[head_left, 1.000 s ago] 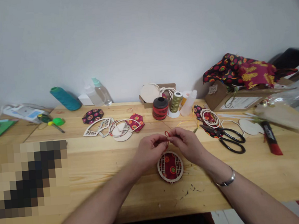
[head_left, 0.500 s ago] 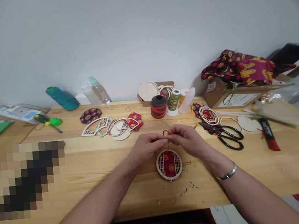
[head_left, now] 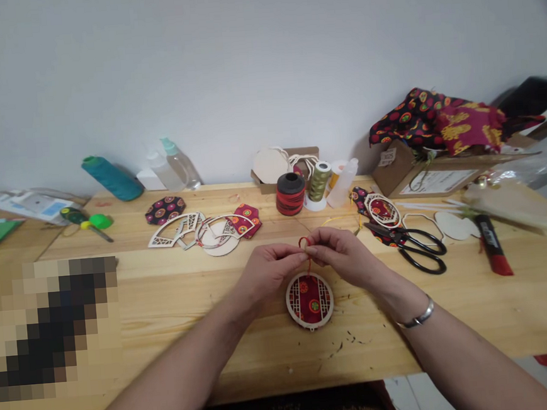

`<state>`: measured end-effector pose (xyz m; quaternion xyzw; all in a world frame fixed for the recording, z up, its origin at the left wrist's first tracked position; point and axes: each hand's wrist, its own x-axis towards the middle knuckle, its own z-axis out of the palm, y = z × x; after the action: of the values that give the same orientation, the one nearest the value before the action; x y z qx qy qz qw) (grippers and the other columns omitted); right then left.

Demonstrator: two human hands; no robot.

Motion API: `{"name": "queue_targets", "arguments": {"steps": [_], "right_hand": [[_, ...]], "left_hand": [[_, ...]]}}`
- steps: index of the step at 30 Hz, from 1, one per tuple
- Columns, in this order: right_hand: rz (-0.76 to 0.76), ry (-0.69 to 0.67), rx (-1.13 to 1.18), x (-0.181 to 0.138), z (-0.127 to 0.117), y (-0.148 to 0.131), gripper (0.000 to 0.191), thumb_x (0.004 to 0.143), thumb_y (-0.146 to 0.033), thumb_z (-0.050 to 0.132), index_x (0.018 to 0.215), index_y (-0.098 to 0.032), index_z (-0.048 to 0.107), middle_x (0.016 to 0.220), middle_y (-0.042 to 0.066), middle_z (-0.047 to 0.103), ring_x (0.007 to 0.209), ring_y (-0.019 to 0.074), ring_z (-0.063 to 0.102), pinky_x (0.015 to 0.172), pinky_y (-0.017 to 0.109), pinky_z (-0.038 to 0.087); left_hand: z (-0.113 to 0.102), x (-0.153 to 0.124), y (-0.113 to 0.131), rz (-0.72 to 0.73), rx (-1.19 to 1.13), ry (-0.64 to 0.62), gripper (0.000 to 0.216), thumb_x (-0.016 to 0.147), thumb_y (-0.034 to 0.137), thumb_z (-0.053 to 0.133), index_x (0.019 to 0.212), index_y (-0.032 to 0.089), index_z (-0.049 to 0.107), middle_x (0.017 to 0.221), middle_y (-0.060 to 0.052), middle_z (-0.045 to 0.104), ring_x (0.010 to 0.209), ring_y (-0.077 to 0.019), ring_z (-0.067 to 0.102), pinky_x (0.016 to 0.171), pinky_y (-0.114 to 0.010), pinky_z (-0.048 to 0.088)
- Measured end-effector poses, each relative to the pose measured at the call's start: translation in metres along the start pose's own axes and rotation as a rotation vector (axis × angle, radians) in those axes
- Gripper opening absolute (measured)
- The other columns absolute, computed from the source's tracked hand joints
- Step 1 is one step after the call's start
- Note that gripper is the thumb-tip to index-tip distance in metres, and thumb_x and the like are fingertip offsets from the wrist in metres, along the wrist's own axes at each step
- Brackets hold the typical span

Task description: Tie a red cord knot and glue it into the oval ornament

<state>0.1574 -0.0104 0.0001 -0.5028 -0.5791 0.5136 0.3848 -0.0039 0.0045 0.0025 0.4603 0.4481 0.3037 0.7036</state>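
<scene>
Both my hands meet above a round ornament point(head_left: 311, 300) with a pale wooden lattice frame and dark red patterned fabric. A red cord point(head_left: 309, 266) rises from its top edge and forms a small loop between my fingertips. My left hand point(head_left: 271, 268) pinches the cord from the left, thumb and forefinger together. From the right, my right hand point(head_left: 341, 253) pinches it at the loop. Exactly how the strands cross is hidden by my fingertips. Black-handled scissors point(head_left: 421, 247) lie to the right of my right hand.
Behind stand a red thread spool point(head_left: 290, 195), a green thread spool point(head_left: 320, 182) and a squeeze bottle point(head_left: 343, 185). Wooden cut-out frames point(head_left: 176, 230) lie back left. A cardboard box point(head_left: 422, 174) with fabric stands back right, near a black-and-red tube point(head_left: 493, 244). A screwdriver point(head_left: 85, 223) lies far left.
Almost nothing differs. My hands stay pinched on the red cord, with only a very slight shift at the fingertips, and the round ornament stays in place.
</scene>
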Motion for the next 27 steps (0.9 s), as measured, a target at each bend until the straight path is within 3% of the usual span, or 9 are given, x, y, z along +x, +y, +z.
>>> {"name": "queue_targets", "arguments": {"steps": [4,7,16,23,27], "right_hand": [[-0.013,-0.006,-0.022,0.000,0.000,0.001,0.017,0.077,-0.032,0.057,0.076,-0.015,0.057,0.063,-0.003,0.052,0.056,0.0086,0.044,0.052,0.023,0.038],[-0.027,-0.025,0.036,0.001,-0.001,0.005,0.018,0.070,-0.028,0.065,0.080,-0.016,0.056,0.071,-0.001,0.056,0.063,0.0101,0.050,0.059,0.025,0.043],[-0.027,-0.049,0.048,0.002,-0.003,0.010,0.015,0.067,-0.018,0.062,0.079,-0.017,0.055,0.072,-0.002,0.058,0.066,0.0104,0.053,0.064,0.027,0.046],[-0.064,-0.062,-0.033,0.001,-0.005,0.011,0.014,0.070,-0.017,0.057,0.083,-0.016,0.055,0.073,-0.001,0.058,0.066,0.0104,0.054,0.063,0.025,0.044],[-0.089,-0.058,-0.095,0.001,-0.004,0.012,0.014,0.071,-0.015,0.055,0.085,-0.016,0.056,0.074,0.000,0.059,0.067,0.0106,0.054,0.063,0.025,0.045]], "left_hand": [[0.000,0.001,-0.002,0.016,0.004,0.017,0.012,0.066,0.024,0.070,0.074,0.016,0.075,0.067,-0.002,0.071,0.062,-0.0127,0.057,0.064,-0.027,0.043],[0.000,0.002,-0.005,0.023,-0.043,0.042,0.012,0.064,0.024,0.072,0.072,0.016,0.074,0.067,-0.002,0.071,0.063,-0.0130,0.058,0.066,-0.027,0.044],[-0.003,0.005,-0.009,0.062,-0.035,-0.013,0.016,0.066,0.026,0.071,0.077,0.016,0.074,0.077,-0.004,0.073,0.076,-0.0166,0.061,0.080,-0.032,0.045],[-0.003,0.005,-0.006,0.095,0.046,0.003,0.013,0.066,0.026,0.069,0.073,0.016,0.073,0.079,-0.004,0.072,0.074,-0.0155,0.060,0.076,-0.030,0.044],[-0.003,0.004,-0.003,0.054,0.112,0.032,0.014,0.066,0.026,0.068,0.074,0.017,0.074,0.067,-0.001,0.069,0.061,-0.0126,0.055,0.063,-0.026,0.042]]}}
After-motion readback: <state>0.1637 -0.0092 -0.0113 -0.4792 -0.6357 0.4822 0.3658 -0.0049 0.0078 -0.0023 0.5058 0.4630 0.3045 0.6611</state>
